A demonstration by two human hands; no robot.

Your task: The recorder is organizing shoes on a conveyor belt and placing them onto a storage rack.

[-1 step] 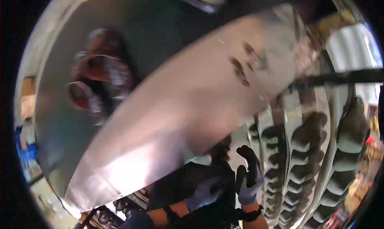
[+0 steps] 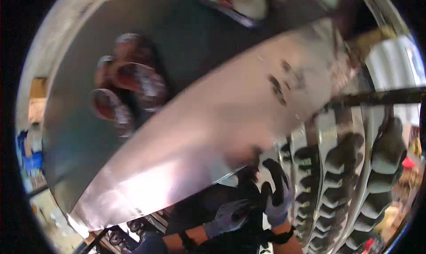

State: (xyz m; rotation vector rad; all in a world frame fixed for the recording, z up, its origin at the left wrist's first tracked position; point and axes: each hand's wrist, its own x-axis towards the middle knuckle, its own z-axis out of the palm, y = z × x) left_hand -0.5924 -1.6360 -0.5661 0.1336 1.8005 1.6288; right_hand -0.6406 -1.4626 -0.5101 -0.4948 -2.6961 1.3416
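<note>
My right hand (image 2: 278, 198), in a grey glove with black fingers, is raised at the lower middle. Its thumb and fingers stand apart, with nothing clear between them. Left of it, my left hand (image 2: 228, 217) in a similar glove is in front of black cloth, its dark fingers pointing right and too blurred to make out. A dark shape (image 2: 248, 176) with a small pinkish patch lies by the right fingertips, at the edge of a shiny metal surface (image 2: 213, 125); its kind is unclear.
Brown shoes (image 2: 140, 79) stand on a dark green surface (image 2: 71, 134) beyond the metal. More footwear (image 2: 235, 5) lies at the top. To my right, racks hold rows of dark shoe-shaped forms (image 2: 386, 152). A dark bar (image 2: 381, 96) juts in above them.
The whole view has shifted, so the shoes and metal surface sit slightly farther right and lower. My left hand has moved a little right, closer to my right hand, which keeps its pose.
</note>
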